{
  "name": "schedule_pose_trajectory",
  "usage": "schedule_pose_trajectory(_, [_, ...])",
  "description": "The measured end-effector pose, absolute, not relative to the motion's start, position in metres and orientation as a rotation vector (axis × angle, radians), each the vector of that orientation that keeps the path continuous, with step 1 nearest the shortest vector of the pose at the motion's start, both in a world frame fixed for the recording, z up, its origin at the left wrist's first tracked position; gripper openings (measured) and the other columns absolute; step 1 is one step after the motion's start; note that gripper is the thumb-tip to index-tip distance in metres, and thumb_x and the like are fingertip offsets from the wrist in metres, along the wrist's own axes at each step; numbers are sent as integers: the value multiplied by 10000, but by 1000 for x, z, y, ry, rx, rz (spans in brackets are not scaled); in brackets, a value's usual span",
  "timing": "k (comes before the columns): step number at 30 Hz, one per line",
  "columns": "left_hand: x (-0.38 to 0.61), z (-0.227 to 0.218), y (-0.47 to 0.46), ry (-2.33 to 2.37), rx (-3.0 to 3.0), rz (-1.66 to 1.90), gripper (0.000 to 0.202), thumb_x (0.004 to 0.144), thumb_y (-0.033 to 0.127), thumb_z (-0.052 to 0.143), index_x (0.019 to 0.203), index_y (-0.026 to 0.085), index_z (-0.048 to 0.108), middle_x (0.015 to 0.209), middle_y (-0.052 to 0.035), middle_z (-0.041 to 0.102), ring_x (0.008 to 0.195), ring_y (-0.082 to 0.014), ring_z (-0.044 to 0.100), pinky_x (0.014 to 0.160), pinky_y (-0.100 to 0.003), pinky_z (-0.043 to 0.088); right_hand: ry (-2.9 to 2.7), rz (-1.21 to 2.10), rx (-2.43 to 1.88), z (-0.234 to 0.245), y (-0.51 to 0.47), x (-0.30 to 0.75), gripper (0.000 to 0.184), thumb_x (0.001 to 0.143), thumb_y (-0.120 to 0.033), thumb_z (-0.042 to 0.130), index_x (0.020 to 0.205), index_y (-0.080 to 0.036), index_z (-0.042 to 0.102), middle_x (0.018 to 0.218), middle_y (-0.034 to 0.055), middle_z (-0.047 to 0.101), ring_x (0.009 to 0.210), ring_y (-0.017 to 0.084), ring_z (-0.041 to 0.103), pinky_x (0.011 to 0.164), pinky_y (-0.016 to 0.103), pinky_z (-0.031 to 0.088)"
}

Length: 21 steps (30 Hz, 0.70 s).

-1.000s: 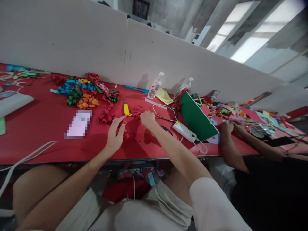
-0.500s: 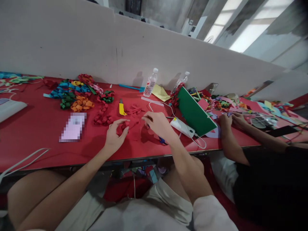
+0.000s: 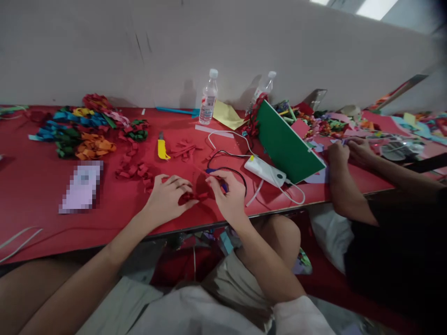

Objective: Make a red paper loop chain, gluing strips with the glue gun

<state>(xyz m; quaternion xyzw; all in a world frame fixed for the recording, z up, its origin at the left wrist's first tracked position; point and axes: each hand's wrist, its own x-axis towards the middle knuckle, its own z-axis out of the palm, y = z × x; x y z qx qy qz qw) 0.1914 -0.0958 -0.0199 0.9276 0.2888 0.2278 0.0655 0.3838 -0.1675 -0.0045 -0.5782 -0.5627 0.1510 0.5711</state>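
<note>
My left hand (image 3: 170,197) curls over the red table, its fingers and thumb around a folded red paper piece (image 3: 185,198) that partly hides beneath them. Just to the right, my right hand (image 3: 228,194) is closed in a pinch on a thin red paper strip (image 3: 201,171), which points up and left from the fingertips. Beyond the hands lies a loose pile of red paper strips (image 3: 186,149). A red paper chain (image 3: 132,168) rests left of them, near a yellow utility knife (image 3: 162,148).
Multicoloured paper chains (image 3: 82,128) and a blurred pink phone-like object (image 3: 82,186) lie left. Rightward are a white power bank (image 3: 265,171) with cables, a tilted green board (image 3: 288,144) and a co-worker's hands (image 3: 349,151). A water bottle (image 3: 208,97) stands at the back.
The view has tilted down and shifted right. My right hand has come down from above the table, and the thin strip now shows at its fingertips. My left hand still holds red paper.
</note>
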Motion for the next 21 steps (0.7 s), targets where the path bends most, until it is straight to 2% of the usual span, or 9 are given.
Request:
schedule_pose_trajectory(5, [195, -19, -103, 855, 2827, 659, 360, 855, 425, 649, 1157, 229, 644, 1224, -109, 678, 1107, -309, 592, 1013, -547, 302, -1117, 605, -1282, -14, -166, 377, 183, 942, -370, 581, 1029, -209, 593, 851, 16, 696, 652, 118, 674, 625, 258, 567])
schedule_pose_trajectory(7, [199, -22, -109, 839, 2843, 664, 297, 861, 410, 645, 1100, 236, 673, 1188, -98, 690, 1102, -307, 594, 1000, -548, 310, -1090, 694, -1243, -13, -167, 371, 201, 935, -396, 584, 1027, -217, 575, 833, 6, 683, 648, 121, 680, 590, 253, 577])
schedule_pose_trajectory(9, [202, -24, -113, 882, 2809, 715, 178, 876, 324, 626, 1019, 246, 699, 1113, -73, 715, 1060, -280, 612, 982, -529, 325, -1085, 744, -1191, -9, -170, 368, 209, 928, -414, 589, 1012, -224, 567, 818, 6, 681, 671, 135, 696, 592, 264, 592])
schedule_pose_trajectory(11, [204, -21, -115, 935, 2737, 805, 128, 884, 266, 607, 960, 258, 710, 1064, -48, 730, 1030, -252, 628, 973, -501, 338, -1054, 685, -1142, -2, -174, 367, 200, 929, -413, 590, 1003, -230, 565, 844, 23, 699, 741, 157, 717, 629, 286, 606])
schedule_pose_trajectory(14, [201, -10, -105, 1031, 2578, 980, 167, 920, 353, 580, 903, 247, 708, 992, -33, 743, 955, -224, 652, 948, -449, 377, -902, 485, -1076, 9, -180, 373, 189, 938, -414, 580, 1010, -242, 553, 903, 43, 719, 824, 179, 728, 649, 303, 598])
schedule_pose_trajectory(18, [186, 3, -59, 1266, 2273, 1020, 334, 969, 447, 454, 946, 217, 696, 830, -34, 722, 691, -179, 625, 712, -324, 463, -798, 375, -1079, 16, -182, 387, 237, 907, -449, 614, 998, -237, 559, 796, 21, 699, 697, 159, 697, 585, 286, 555])
schedule_pose_trajectory(19, [181, 4, -44, 1311, 2283, 1029, 340, 973, 442, 439, 980, 218, 696, 853, -43, 721, 713, -188, 628, 702, -318, 465, -787, 350, -1081, 17, -182, 392, 240, 903, -447, 620, 998, -233, 569, 782, 17, 697, 673, 152, 687, 585, 284, 550])
schedule_pose_trajectory(21, [176, 4, -17, 1396, 2393, 1081, 316, 959, 397, 451, 1017, 219, 707, 952, -82, 721, 851, -229, 647, 771, -340, 479, -776, 290, -1078, 18, -181, 401, 222, 909, -427, 618, 1003, -227, 601, 795, 20, 709, 655, 142, 678, 605, 289, 553])
